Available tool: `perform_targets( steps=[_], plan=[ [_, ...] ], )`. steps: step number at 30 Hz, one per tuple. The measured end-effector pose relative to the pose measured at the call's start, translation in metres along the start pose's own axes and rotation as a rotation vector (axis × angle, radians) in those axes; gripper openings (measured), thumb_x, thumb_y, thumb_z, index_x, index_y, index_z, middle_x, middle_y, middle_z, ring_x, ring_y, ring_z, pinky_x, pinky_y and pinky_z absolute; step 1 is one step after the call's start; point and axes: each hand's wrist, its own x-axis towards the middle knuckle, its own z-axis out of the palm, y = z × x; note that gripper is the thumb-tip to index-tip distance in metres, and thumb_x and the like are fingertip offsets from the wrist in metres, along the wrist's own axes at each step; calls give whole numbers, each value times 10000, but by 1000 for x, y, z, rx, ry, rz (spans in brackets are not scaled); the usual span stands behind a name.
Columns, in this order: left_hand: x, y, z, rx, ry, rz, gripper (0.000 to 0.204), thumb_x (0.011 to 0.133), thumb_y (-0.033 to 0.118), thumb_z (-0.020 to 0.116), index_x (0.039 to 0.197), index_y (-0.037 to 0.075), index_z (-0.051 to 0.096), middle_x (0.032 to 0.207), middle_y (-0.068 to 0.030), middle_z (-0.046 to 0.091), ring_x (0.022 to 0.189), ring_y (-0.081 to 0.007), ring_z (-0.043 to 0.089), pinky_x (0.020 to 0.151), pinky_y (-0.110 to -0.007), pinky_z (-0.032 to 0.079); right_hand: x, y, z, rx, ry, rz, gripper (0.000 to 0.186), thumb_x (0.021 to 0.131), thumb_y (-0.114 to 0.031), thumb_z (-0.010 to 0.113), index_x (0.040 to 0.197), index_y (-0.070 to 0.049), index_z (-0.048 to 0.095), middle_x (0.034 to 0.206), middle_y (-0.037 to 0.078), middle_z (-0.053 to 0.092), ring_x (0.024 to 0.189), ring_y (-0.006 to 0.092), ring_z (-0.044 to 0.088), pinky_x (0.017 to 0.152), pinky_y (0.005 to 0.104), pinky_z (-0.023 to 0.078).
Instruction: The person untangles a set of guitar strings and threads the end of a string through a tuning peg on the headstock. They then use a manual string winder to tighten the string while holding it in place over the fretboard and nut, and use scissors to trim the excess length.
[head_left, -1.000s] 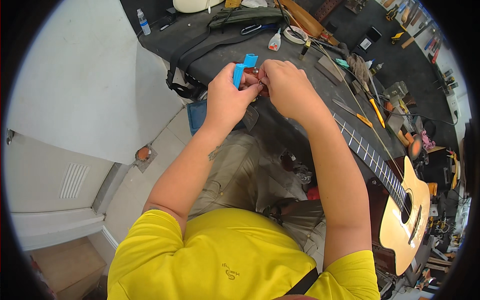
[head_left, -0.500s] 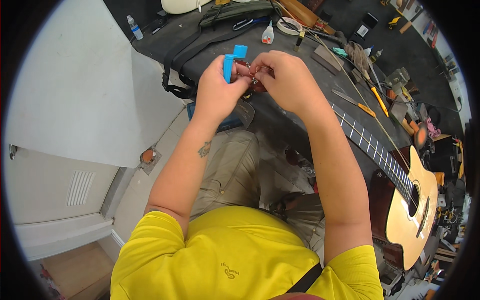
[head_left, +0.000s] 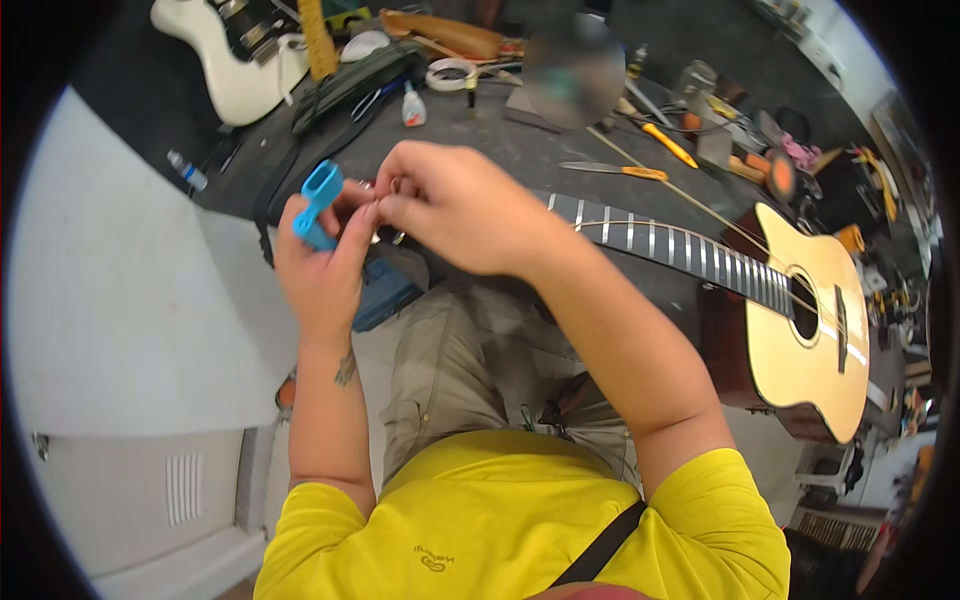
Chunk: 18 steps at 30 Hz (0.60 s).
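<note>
The fingers of the right hand [head_left: 455, 205] pinch together on what looks like a thin string loop [head_left: 396, 186]. Against them, the left hand [head_left: 325, 260] grips a blue string winder [head_left: 316, 214]. Toward four o'clock lies the acoustic guitar [head_left: 785, 355]. The view has swung; both grips persist, so the string work seems unfinished.

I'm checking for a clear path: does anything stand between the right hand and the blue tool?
Yes: the thumb and fingers of the left hand, which holds the blue tool, stand between that tool and the right hand.
</note>
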Motion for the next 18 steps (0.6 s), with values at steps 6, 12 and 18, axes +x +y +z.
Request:
perform_targets(
  steps=[6, 12, 18],
  plan=[
    [-17, 34, 17, -124, -120, 66, 307, 994, -80, 718, 964, 89, 464, 1134, -123, 724, 923, -107, 621, 806, -253, 518, -63, -40, -13, -399, 427, -261, 411, 916, -114, 827, 1267, -34, 629, 1091, 136, 709, 1046, 348, 684, 906, 462, 519],
    [-39, 53, 33, -222, -320, -14, 307, 1015, -68, 714, 982, 94, 456, 1150, -154, 696, 996, -134, 641, 864, -273, 524, -104, -55, -17, -524, 527, -333, 240, 791, -85, 858, 979, -89, 710, 1189, 79, 637, 1144, 351, 611, 933, 474, 464],
    [-44, 71, 46, -110, -331, 58, 287, 989, -8, 746, 1025, 86, 476, 1005, -79, 701, 863, -96, 608, 760, -266, 493, -117, -64, -19, -443, 499, -363, 266, 782, -2, 818, 991, -65, 664, 1163, 91, 649, 1087, 348, 625, 954, 473, 498]
  ],
)
